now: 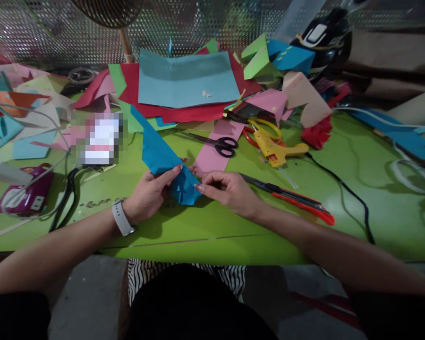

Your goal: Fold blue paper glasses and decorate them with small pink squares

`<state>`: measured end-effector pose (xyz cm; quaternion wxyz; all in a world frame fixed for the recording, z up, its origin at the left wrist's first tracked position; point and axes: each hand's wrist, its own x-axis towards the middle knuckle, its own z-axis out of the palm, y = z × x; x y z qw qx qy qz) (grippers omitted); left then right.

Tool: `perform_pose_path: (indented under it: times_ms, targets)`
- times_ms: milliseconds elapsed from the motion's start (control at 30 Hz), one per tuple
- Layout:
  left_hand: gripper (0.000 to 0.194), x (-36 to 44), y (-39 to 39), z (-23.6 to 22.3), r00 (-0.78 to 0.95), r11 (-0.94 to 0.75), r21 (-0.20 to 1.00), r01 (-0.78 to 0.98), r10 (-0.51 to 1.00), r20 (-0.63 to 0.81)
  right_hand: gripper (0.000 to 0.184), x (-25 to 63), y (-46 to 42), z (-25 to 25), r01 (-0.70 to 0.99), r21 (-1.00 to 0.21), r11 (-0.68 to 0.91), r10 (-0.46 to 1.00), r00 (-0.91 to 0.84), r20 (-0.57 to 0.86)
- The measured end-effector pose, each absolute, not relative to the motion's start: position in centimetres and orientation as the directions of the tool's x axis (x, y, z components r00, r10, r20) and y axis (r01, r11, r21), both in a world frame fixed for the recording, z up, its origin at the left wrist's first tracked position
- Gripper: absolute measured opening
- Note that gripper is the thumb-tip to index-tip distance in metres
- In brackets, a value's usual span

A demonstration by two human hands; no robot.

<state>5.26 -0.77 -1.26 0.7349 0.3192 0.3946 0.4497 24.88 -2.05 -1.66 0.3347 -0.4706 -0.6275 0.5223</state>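
Observation:
A sheet of blue paper (161, 148), folded or cut with a long pointed end toward the upper left, is held above the green table. My left hand (152, 193), with a white watch on its wrist, grips the paper's lower left side, thumb on top. At the lower right edge, my right hand (230, 191) pinches the paper between thumb and fingers. Just beyond lies a strip of pink paper (212, 153) with black-handled scissors (219, 143) on it. A utility knife (290, 196) with a red and black handle rests beside my right forearm.
On the green table (205, 243) lie a yellow glue gun (274, 146) with a black cord, a phone (102, 139) with a lit screen, and a purple box (26, 189). Stacked light blue sheets (187, 78) and coloured scraps fill the back. A fan (108, 12) stands behind.

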Motion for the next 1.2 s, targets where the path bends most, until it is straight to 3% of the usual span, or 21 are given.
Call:
perform_pose_path:
  times_ms: [133, 600, 900, 1067, 1200]
  targets:
    - [0.02, 5.3, -0.8, -0.9, 0.316, 0.392, 0.832, -0.393, 0.907, -0.278, 0.041, 24.9, -2.1, -1.7, 0.246, -0.969, 0.005, 0.941, -0.328, -0.079]
    - [0.051, 5.3, -0.9, -0.7, 0.333, 0.377, 0.842, -0.385, 0.908, -0.255, 0.04, 24.8, -2.0, -1.7, 0.242, -0.97, 0.017, 0.941, -0.331, -0.066]
    - [0.045, 5.4, -0.9, -1.3, 0.288, 0.333, 0.872, -0.359, 0.928, -0.236, 0.033, 24.7, -2.3, -1.9, 0.241, -0.97, 0.011, 0.931, -0.358, -0.078]
    - [0.052, 5.2, -0.8, -1.2, 0.263, 0.304, 0.893, -0.331, 0.939, -0.222, 0.033, 24.8, -2.3, -1.3, 0.124, -0.992, -0.007, 0.952, -0.302, -0.045]
    - [0.049, 5.3, -0.8, -0.9, 0.279, 0.309, 0.895, -0.322, 0.934, -0.222, 0.04, 24.8, -2.2, -0.7, 0.246, -0.969, 0.031, 0.898, -0.432, -0.081]
